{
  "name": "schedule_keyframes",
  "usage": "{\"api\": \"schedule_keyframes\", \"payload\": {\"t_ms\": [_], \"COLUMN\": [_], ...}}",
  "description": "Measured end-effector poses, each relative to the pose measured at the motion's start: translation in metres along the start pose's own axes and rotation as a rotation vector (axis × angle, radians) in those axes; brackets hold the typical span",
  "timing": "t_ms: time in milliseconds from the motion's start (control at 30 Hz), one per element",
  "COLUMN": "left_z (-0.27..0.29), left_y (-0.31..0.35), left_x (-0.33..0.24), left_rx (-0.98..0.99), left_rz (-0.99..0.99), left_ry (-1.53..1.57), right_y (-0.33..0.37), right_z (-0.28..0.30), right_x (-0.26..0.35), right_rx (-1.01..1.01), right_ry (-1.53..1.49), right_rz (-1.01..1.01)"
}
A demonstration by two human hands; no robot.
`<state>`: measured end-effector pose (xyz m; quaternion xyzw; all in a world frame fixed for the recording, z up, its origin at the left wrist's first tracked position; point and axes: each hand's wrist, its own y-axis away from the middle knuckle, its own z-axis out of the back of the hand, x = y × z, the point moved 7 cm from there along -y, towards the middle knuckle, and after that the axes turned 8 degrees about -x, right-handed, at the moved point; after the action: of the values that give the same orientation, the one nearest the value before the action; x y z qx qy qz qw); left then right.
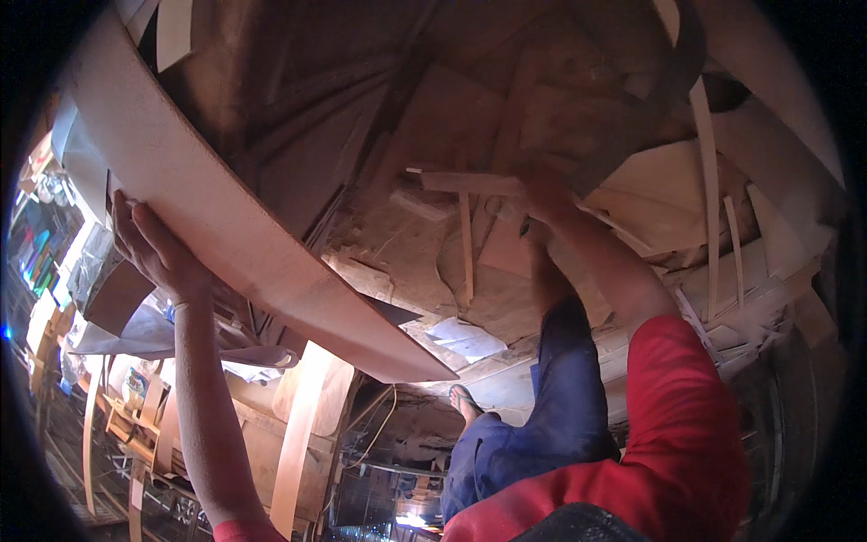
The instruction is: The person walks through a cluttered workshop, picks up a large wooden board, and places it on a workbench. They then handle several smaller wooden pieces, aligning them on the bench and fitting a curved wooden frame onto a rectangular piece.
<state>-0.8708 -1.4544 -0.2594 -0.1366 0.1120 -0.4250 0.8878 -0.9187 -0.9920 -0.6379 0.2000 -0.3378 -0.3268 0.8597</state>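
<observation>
The largest thing, one long curved board (244, 226), slanted from the upper left down to a narrow end near the middle, its broad, dull face turned toward the person. It looked thin for its length, so it would probably handle as awkward rather than very heavy, stiff along its edges and perhaps a little springy across the face; the matt surface did not seem slippery, and the tapering end was likely the part easiest to chip. The soundest hold appeared to be on both long edges, near the middle of the length. Next came one pale panel (664, 199) at the right, then two narrow strips (708, 208) beside it, one thinner strip (467, 248) near the centre, one short wooden piece (470, 183) at that strip's upper end, and one creased white sheet (465, 340) near the board's narrow end. Smallest were the two hands: the left hand (161, 253) touched the board at its lower-left edge, though whether its fingers gripped there could not be told, and the right hand (544, 191) was at the short piece's right end, too shadowed to tell whether it was closed on it
</observation>
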Motion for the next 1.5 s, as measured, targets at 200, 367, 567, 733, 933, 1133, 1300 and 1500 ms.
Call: {"api": "schedule_keyframes", "payload": {"t_ms": [200,367,567,733,933,1133,1300,1500], "left_z": [-0.002,-0.002,0.002,-0.005,-0.004,-0.001,-0.002,-0.001], "left_y": [-0.001,-0.002,-0.002,-0.004,-0.002,0.0,-0.001,-0.001], "left_x": [0.003,-0.002,-0.005,-0.004,0.0,-0.006,-0.007,-0.002], "left_rx": [0.006,0.026,0.034,0.062,0.074,0.033,0.026,0.045], "left_rz": [-0.039,-0.011,0.02,0.03,0.038,0.008,-0.009,0.013], "left_ry": [-0.015,0.006,0.027,0.075,0.107,0.021,-0.005,-0.015], "right_y": [0.059,0.059,-0.135,-0.236,-0.252,-0.2,-0.117,-0.071], "right_z": [0.003,0.037,-0.045,-0.058,-0.044,-0.004,0.027,0.117], "right_x": [-0.127,-0.146,-0.048,-0.016,-0.007,0.027,0.031,0.024], "right_rx": [0.133,-0.403,-0.242,-0.426,-0.21,0.098,0.105,-0.106], "right_ry": [0.448,0.358,-0.136,0.224,0.078,-0.202,-0.357,-0.535], "right_rz": [-0.517,-0.485,-0.168,-0.157,-0.062,0.078,0.091,0.015]}}
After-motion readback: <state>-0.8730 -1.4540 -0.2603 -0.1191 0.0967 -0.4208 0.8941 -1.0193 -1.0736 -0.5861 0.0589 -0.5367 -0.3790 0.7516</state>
